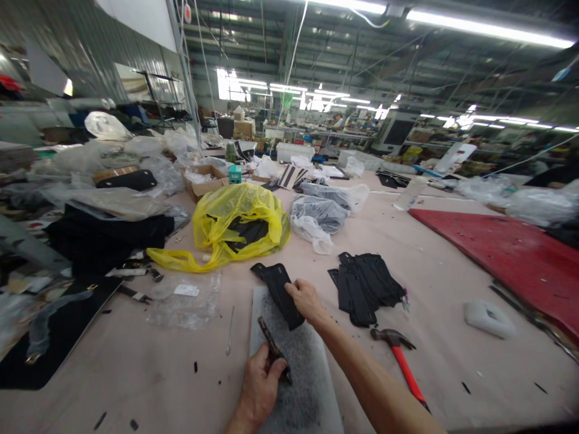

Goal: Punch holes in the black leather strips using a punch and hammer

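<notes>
My left hand (pixel 259 386) is closed around a dark, blotchy rod-like tool (pixel 268 334) that points up and away from me; its exact kind does not show. With fingers and thumb, my right hand (pixel 305 300) grips the right edge of a flat black strip (pixel 281 295), tilted over the far end of a grey speckled board (pixel 301 374). Another black piece (pixel 257 271) shows at the strip's upper left. To the right of my right hand lies a fanned pile of black strips (pixel 366 283). A claw hammer (pixel 404 367) with a red handle rests beside my right forearm.
Beyond my hands stand a yellow plastic bag (pixel 239 205) with black material inside and a clear bag (pixel 316 214). A red board (pixel 502 253) lies at right, near a whitish block (pixel 490 319). A black sheet (pixel 49 337) and clear plastic (pixel 185 301) lie left.
</notes>
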A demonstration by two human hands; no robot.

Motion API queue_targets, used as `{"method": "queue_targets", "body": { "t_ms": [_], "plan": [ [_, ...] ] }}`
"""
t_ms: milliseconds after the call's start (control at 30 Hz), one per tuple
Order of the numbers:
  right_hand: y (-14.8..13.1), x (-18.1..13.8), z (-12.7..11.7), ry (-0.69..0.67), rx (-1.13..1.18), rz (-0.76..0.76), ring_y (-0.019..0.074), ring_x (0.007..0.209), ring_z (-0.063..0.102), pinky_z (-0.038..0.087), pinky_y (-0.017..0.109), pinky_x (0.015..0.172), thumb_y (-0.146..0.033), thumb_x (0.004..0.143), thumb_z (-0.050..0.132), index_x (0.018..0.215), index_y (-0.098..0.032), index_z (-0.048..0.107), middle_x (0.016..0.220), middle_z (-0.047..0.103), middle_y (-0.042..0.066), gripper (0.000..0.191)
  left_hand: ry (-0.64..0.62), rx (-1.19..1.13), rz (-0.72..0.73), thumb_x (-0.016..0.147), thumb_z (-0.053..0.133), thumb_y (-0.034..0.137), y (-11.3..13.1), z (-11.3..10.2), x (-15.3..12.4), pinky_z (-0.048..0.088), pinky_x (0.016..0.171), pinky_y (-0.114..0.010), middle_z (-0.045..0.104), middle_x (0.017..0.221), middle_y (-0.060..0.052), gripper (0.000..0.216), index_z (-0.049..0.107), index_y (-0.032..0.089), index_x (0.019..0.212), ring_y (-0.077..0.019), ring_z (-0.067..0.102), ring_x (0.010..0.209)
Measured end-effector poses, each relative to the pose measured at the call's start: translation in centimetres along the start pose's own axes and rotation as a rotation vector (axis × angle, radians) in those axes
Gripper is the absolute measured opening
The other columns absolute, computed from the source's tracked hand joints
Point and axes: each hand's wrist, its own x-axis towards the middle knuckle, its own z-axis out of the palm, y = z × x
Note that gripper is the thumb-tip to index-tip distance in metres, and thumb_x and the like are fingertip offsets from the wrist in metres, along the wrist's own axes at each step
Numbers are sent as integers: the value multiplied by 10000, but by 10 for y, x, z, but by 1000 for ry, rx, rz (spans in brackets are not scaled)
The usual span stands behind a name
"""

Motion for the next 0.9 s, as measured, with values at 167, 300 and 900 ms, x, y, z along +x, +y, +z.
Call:
{"method": "queue_targets", "body": {
  "t_ms": [167, 300, 900],
  "plan": [
    [38, -63, -5, 39, 140, 71, 173, 721, 610, 432, 251, 626, -351, 940, 345, 1027, -176, 584, 790, 662, 34, 309, 46, 76, 14, 833, 602, 353, -3, 0, -3, 550, 659, -286, 716, 798, -33, 240, 661, 169, 975, -204, 685, 723],
    [67, -122, 21, 93, 206, 111, 203, 674, 631, 454, 284, 637, -318, 920, 398, 1321, -181, 483, 734, 658, 16, 432, 45, 187, 80, 857, 587, 373, -10, 1, -6, 566, 703, -302, 735, 870, -55, 257, 659, 181, 1012, -218, 706, 780],
    [62, -140, 34, -40, -193, 49, 292, 816, 666, 470, 418, 774, -348, 979, 365, 1394, -168, 484, 921, 711, 146, 468, 62, 250, 166, 829, 589, 288, 31, 41, 53, 567, 819, -361, 736, 921, -61, 209, 658, 176, 992, -222, 703, 866]
  ]
}}
